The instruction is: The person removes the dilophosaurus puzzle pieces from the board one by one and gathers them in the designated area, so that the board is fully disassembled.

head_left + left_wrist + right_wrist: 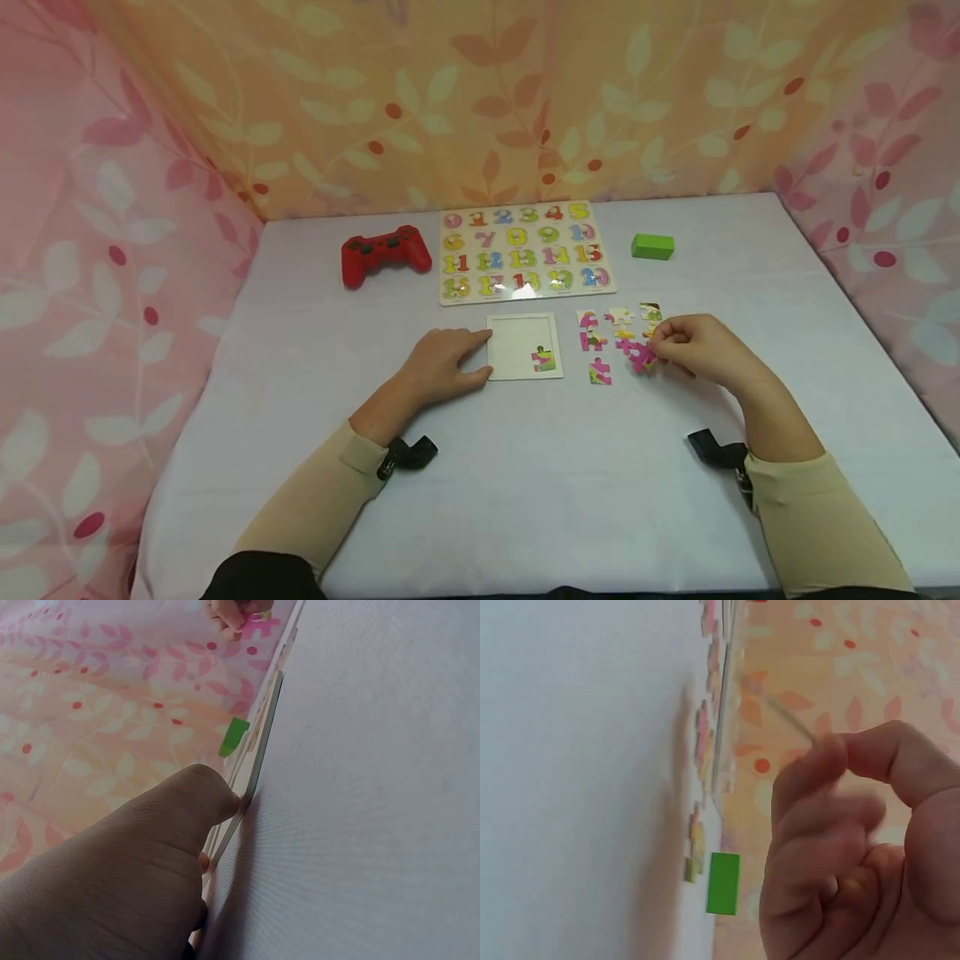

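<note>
A square white puzzle frame [517,347] lies flat, one pink and green piece [543,359] in its lower right corner. At the frame's left edge rests my left hand [442,365], thumb and forefinger spread and touching it; the left wrist view shows the thumb against that edge. My right hand [693,346] pinches a pink jigsaw piece [642,357] between thumb and forefinger, raised off the table. In the right wrist view this piece appears as a thin blurred edge. Several loose jigsaw pieces [599,372] lie between the frame and my right hand.
Behind the frame lies a number board [525,250] with coloured numerals. A red game controller [386,252] sits to its left, a green block [652,247] to its right. Patterned cloth [480,100] stands along the back and sides of the white table [525,483].
</note>
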`<state>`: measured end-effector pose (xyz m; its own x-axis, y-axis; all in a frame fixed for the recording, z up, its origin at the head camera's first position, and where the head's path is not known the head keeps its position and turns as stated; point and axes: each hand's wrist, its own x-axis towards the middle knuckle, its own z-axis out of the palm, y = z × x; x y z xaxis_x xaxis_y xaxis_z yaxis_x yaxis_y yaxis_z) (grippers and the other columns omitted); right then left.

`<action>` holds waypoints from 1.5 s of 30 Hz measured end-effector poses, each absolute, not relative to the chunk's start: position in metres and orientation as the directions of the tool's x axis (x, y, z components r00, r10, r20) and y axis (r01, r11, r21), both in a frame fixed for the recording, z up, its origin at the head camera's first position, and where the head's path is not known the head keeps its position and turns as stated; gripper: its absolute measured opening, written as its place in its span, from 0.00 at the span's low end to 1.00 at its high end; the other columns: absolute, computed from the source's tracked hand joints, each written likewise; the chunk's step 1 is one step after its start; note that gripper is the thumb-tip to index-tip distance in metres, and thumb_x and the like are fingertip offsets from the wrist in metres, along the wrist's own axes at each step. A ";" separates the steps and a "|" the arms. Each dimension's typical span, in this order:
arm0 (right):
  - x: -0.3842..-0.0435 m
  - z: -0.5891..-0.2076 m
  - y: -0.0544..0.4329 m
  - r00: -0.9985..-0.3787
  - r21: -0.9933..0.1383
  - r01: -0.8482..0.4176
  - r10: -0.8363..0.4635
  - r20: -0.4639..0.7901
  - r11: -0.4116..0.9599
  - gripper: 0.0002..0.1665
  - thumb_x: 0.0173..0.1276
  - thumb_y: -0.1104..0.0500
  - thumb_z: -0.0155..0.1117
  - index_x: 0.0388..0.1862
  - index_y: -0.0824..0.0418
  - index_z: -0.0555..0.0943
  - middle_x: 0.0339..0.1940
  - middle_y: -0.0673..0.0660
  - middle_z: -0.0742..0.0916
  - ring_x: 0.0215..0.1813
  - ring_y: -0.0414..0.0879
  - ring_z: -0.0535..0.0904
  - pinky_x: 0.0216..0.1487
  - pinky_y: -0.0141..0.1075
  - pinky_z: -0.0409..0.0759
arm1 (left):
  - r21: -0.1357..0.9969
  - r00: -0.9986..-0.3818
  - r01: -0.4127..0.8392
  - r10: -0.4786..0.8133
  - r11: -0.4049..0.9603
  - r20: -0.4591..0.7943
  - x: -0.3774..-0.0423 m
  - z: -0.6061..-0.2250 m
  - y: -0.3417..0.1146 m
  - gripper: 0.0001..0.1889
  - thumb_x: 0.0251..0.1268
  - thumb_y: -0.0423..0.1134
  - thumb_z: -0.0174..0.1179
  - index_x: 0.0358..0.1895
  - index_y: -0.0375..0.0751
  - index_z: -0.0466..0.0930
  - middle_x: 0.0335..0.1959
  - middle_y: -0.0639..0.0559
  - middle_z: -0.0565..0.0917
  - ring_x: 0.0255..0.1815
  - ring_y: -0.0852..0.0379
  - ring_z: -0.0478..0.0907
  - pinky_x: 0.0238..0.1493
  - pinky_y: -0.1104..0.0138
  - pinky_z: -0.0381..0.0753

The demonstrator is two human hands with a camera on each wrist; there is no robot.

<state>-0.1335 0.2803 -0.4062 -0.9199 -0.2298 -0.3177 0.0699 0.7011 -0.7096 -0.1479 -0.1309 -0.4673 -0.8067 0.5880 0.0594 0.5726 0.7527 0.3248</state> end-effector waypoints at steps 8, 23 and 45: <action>-0.133 -0.416 0.286 -0.824 -0.662 0.186 -0.252 -0.508 0.726 0.17 0.74 0.54 0.62 0.30 0.64 0.83 0.18 0.52 0.80 0.22 0.45 0.72 0.26 0.36 0.70 | 0.322 -0.808 0.571 0.586 0.755 0.059 -0.150 -0.467 -0.131 0.32 0.67 0.56 0.62 0.71 0.44 0.76 0.26 0.59 0.72 0.29 0.59 0.67 0.40 0.61 0.71; -0.125 -0.421 0.273 -0.864 -0.611 -0.087 -0.365 -0.346 0.786 0.22 0.62 0.48 0.78 0.45 0.58 0.79 0.25 0.52 0.73 0.30 0.47 0.68 0.33 0.39 0.65 | 0.323 -0.807 0.575 0.587 0.752 0.071 -0.149 -0.468 -0.131 0.32 0.67 0.56 0.62 0.70 0.45 0.77 0.25 0.59 0.72 0.28 0.59 0.67 0.40 0.61 0.71; -0.126 -0.351 0.275 -0.929 -0.588 -0.172 -0.329 -0.170 0.790 0.25 0.64 0.46 0.77 0.51 0.58 0.81 0.32 0.53 0.77 0.32 0.47 0.71 0.31 0.37 0.68 | 0.331 -0.806 0.574 0.587 0.749 0.072 -0.148 -0.470 -0.131 0.32 0.67 0.56 0.63 0.71 0.45 0.76 0.25 0.60 0.72 0.29 0.59 0.68 0.41 0.61 0.71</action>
<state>-0.1259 0.2745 -0.3514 -0.9288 -0.3292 -0.1703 -0.1725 0.7905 -0.5877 -0.1480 -0.1306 -0.4696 -0.8064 0.5870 0.0718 0.5745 0.7486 0.3311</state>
